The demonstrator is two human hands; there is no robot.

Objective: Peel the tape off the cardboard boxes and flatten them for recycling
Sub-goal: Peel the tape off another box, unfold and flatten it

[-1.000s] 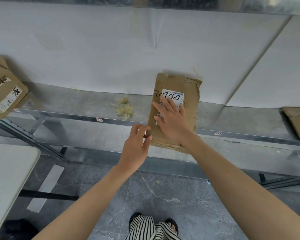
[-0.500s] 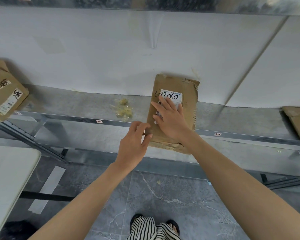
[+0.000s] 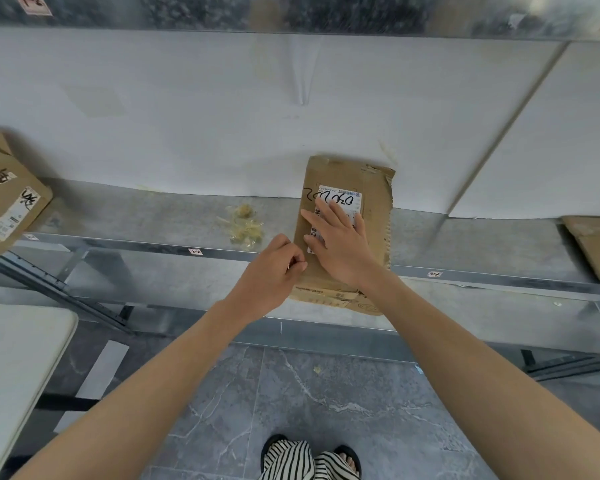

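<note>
We see a flat cardboard box (image 3: 374, 216) lying on a grey metal shelf (image 3: 153, 220), a little right of the middle. Its far end touches the white wall (image 3: 187, 116) at the back edge of the shelf, and its near end sticks out over the front edge. A white label (image 3: 343, 199) with black scribbles is stuck on top of it. The right hand (image 3: 340, 247) lies flat on the box, with straight, spread fingers that partly cover the label. The left hand (image 3: 271, 275) is at the left side of the box, by the front edge of the shelf. Its fingers are curled in tight and their tips touch the cardboard, but we cannot tell if they hold anything. A little heap of crumpled clear tape (image 3: 245, 225) sits on the shelf just left of the box. Another brown box (image 3: 7, 206) sits tilted at the far left end of the shelf, and more flat cardboard (image 3: 596, 244) lies at the far right end. Below, we see a white table (image 3: 14, 368) at the left, a grey stone floor (image 3: 326, 393) and striped trousers (image 3: 291, 460).
</note>
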